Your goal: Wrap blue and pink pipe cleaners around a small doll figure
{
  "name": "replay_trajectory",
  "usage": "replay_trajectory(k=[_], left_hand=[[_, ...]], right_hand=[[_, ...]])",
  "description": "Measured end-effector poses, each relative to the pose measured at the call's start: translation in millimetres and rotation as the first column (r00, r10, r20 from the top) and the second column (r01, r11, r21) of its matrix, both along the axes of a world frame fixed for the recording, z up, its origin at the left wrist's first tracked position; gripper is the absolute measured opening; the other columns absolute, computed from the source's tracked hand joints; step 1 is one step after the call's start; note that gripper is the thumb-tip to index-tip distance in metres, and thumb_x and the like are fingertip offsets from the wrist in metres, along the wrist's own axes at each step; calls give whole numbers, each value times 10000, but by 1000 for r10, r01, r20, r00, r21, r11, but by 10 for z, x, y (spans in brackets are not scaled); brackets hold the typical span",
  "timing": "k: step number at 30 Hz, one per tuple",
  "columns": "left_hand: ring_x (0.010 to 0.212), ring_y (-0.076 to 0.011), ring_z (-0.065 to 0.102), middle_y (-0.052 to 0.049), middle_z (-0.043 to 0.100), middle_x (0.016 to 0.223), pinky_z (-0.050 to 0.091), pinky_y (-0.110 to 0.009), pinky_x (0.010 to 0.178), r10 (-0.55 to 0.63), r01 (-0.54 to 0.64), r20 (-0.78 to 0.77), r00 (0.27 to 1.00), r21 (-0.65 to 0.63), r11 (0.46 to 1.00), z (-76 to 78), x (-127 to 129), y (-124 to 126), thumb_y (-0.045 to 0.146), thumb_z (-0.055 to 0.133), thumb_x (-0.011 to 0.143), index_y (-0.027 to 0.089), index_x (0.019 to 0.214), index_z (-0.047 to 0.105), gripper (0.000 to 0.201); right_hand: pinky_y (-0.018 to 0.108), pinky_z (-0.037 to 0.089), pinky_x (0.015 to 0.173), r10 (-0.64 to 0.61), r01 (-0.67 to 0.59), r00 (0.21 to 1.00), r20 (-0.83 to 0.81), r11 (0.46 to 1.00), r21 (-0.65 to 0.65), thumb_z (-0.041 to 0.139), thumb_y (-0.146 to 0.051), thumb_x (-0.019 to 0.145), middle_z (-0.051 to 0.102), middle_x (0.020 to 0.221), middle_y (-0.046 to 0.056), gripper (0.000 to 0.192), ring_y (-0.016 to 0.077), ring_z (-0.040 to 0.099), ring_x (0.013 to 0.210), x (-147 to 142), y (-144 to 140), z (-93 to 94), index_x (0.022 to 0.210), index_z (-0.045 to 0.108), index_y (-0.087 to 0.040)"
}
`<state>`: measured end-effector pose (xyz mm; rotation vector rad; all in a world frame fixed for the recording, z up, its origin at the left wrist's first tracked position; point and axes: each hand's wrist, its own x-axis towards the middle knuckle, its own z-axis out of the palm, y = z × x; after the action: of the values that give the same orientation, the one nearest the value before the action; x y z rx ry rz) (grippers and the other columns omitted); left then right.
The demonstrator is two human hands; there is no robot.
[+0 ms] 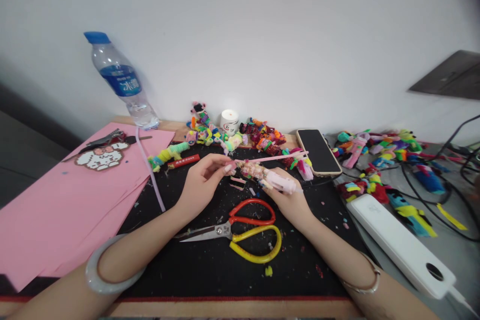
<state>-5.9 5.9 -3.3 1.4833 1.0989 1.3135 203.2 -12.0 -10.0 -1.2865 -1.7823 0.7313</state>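
Note:
In the head view, my right hand (294,205) is closed around a pale pink pen (279,180) with a clip. Its front half is wrapped in a fuzzy, multicoloured covering (253,170). My left hand (204,180) pinches a pink pipe cleaner (277,158) close to the pen's wrapped end; the free length sticks out to the right above the pen. Below both hands, scissors (225,230) with one red and one yellow handle lie open on the black mat (180,275).
Pink sheets (93,195) lie left, bearing a white dog-shaped piece (101,157). A water bottle (122,80) leans on the wall. Pipe-cleaner figures (262,135) line the back beside a phone (318,152). A white power bank (401,245) and cables (450,185) are right.

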Motion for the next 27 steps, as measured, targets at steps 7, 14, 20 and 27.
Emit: replay_trajectory(k=[7, 14, 20, 27], left_hand=[[759, -123, 626, -10, 669, 854, 505, -231, 742, 7, -7, 7, 1000, -1, 1000, -3, 3, 10, 264, 610, 790, 183, 879, 610, 120], [773, -137, 628, -23, 670, 864, 505, -252, 756, 19, -18, 14, 1000, -6, 1000, -3, -8, 13, 279, 610, 789, 177, 889, 611, 143], [749, -131, 635, -19, 670, 850, 511, -252, 752, 24, -23, 31, 999, -16, 1000, 8, -14, 14, 283, 612, 791, 177, 898, 608, 151], [743, -150, 639, -37, 680, 855, 521, -281, 749, 37, -36, 28, 999, -40, 999, 24, -2, 12, 325, 616, 779, 170, 892, 610, 192]], right_hand=[[258, 406, 582, -11, 11, 1000, 0, 1000, 7, 594, -269, 795, 600, 758, 39, 114, 162, 534, 698, -8, 3, 15, 760, 578, -162], [256, 410, 581, -19, 18, 999, -45, 1000, -19, 598, -278, 788, 591, 743, 32, 119, 157, 530, 678, -13, -9, 11, 781, 576, -161], [265, 411, 586, -17, 17, 1000, -19, 1000, -13, 590, -276, 791, 598, 748, 39, 115, 163, 531, 684, -13, -5, 23, 771, 586, -163], [263, 409, 555, -23, 22, 999, -37, 1000, -11, 613, -316, 779, 594, 724, 41, 155, 167, 529, 679, -28, -3, 33, 757, 588, -164]])
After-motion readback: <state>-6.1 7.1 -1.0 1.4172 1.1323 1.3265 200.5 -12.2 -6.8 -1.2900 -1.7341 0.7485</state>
